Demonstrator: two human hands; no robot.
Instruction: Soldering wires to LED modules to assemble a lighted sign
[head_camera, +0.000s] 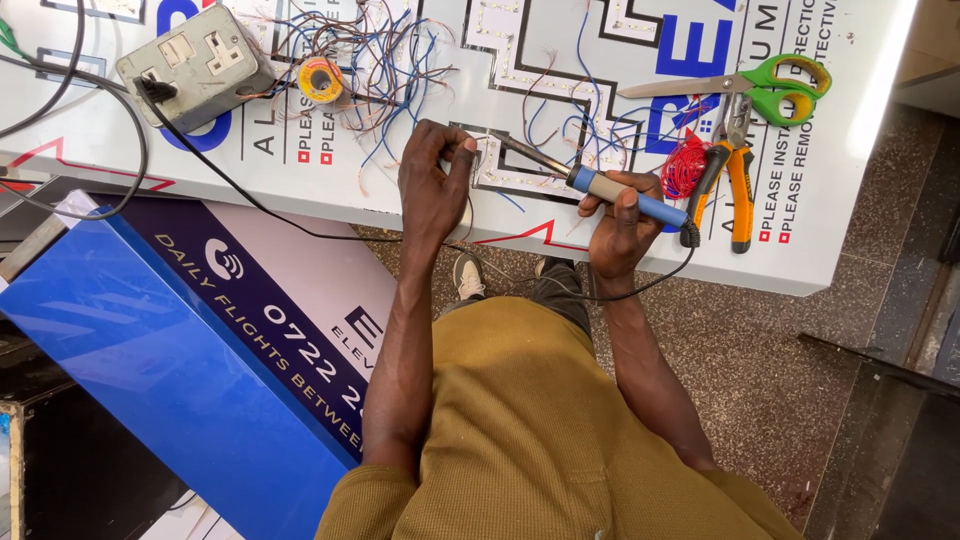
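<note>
**Soldering at the white sign panel**

Nearest: mustard shirt (540, 440), two bare forearms. Right hand (618, 232) fingers wrapped tight on one soldering iron (610, 187), tip at LED strip (500, 165). Left hand (432, 185) fingertips pressed together on that strip. Around: one scissors (770, 88), one pliers (735, 170), one solder spool (321, 80), one socket box (195, 65), loose wires between

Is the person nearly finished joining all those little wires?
Probably not. Done: white light strips already sit in the letter outlines. In hand: the right hand holds the blue-handled soldering iron toward the spot the left hand steadies. Left: a loose tangle of thin blue and red wires still lies unconnected.
</note>
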